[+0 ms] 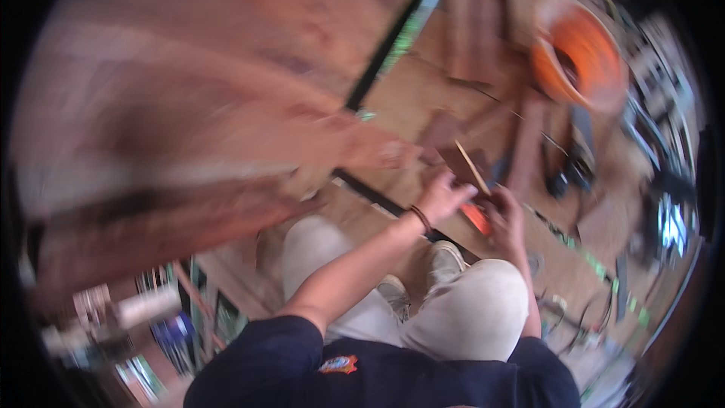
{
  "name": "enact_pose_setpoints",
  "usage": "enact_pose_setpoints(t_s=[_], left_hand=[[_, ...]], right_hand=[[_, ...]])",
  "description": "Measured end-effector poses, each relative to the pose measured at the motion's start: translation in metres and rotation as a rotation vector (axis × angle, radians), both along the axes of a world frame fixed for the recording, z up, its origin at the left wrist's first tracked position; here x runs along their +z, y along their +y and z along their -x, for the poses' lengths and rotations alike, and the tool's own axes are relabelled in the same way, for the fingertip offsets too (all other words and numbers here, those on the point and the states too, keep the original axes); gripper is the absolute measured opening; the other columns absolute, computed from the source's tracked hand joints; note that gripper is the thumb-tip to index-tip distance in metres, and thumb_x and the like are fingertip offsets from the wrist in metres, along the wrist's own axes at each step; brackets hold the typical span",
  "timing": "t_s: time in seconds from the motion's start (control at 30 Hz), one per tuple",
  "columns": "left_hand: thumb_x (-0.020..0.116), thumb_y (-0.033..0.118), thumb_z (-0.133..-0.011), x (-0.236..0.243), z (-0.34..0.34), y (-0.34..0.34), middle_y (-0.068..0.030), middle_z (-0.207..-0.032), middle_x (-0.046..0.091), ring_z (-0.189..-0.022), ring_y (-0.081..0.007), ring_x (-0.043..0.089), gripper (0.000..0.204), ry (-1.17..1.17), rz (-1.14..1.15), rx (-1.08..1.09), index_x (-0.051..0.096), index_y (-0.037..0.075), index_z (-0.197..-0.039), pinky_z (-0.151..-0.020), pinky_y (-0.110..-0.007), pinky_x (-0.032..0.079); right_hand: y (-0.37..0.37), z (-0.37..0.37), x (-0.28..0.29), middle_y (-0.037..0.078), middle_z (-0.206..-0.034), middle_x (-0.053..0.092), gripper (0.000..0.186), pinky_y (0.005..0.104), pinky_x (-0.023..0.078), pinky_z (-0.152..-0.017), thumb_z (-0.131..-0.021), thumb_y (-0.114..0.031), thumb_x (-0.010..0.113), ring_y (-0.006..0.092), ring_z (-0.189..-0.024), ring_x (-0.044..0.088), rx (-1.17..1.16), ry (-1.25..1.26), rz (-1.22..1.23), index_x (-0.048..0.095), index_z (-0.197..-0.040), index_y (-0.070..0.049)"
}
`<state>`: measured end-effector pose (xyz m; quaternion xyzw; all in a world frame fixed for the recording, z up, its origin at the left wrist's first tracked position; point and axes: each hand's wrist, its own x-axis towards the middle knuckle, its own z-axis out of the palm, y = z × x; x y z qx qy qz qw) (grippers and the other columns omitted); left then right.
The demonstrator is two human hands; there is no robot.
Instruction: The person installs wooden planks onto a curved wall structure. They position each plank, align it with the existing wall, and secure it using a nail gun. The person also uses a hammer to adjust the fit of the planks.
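Head view, much blurred: counting two bare hands, close together at mid-frame. Left hand [447, 198]: narrow, fingers bent in beside one flat brown piece [458, 163]; cannot tell how firmly gripped. Right hand [504, 215]: narrow too, fingers curled beside one orange-red object [476, 217], visible between both hands; cannot tell whether clasped. Along the right side of the brown piece, one thin pale strip [472, 168], with near end at the right hand's fingertips. On the left wrist, one dark band [421, 219].

Left of the left hand, spread wide, reddish-brown wood [189, 106]; cannot count the boards. Also leftward from that hand, two black bars [370, 83], one farther off, one just beside. Beyond both hands, reddish planks [476, 23], too blurred to number; farther up and right of the right hand, one orange bucket [604, 60]. Nearer to that hand, on its right, dark tool-like things [570, 174], too smeared to count, and one green-and-black strip [596, 264]. Below the hands, two shoes [445, 261] and two knees in pale trousers [491, 310].
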<state>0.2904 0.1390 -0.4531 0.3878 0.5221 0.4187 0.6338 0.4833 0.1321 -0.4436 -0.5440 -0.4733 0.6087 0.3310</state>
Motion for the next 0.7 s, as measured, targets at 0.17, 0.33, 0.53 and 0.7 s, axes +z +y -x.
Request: enact_pose_setpoints(t_s=[0.17, 0.33, 0.53, 0.7], left_hand=[[0.075, 0.019, -0.097, 0.114, 0.036, -0.052, -0.0093, -0.126, 0.062, -0.121, -0.0172, 0.061, 0.047, -0.371, 0.130, 0.069, 0.050, 0.004, -0.134, -0.102, -0.033, 0.052], [0.069, 0.029, -0.101, 0.195, 0.072, -0.103, -0.0108, -0.125, 0.064, -0.121, -0.0212, 0.063, 0.042, -0.513, -0.120, 0.431, 0.050, 0.007, -0.131, -0.098, -0.040, 0.057], [0.063, 0.034, -0.104, 0.273, 0.135, -0.152, -0.0150, -0.106, 0.074, -0.097, -0.0269, 0.074, 0.034, -0.341, -0.376, 0.762, 0.062, 0.004, -0.122, -0.088, -0.043, 0.061], [0.063, 0.026, -0.104, 0.370, 0.182, -0.163, -0.0119, -0.102, 0.074, -0.094, -0.0235, 0.074, 0.030, -0.054, -0.529, 0.916, 0.063, 0.001, -0.121, -0.086, -0.040, 0.061]], right_hand=[[0.048, -0.006, 0.110, 0.012, -0.098, 0.069, 0.020, 0.0343, 0.054, -0.079, -0.081, 0.010, 0.068, 0.0265, -0.092, 0.069, 0.343, -0.217, -0.637, 0.069, -0.098, 0.000], [0.072, 0.071, 0.249, 0.015, -0.097, 0.068, 0.023, 0.0376, 0.054, -0.074, -0.074, 0.008, 0.077, 0.0319, -0.086, 0.068, 0.658, -0.312, -0.942, 0.072, -0.095, 0.000], [0.024, 0.173, 0.278, 0.004, -0.102, 0.068, 0.022, 0.0284, 0.053, -0.080, -0.096, 0.001, 0.067, 0.0140, -0.091, 0.065, 0.549, 0.456, -0.407, 0.063, -0.118, 0.003], [0.013, 0.256, 0.343, 0.009, -0.095, 0.065, 0.021, 0.0299, 0.053, -0.063, -0.106, -0.019, 0.060, 0.0177, -0.074, 0.067, 0.693, 0.892, -0.201, 0.059, -0.114, 0.000]])
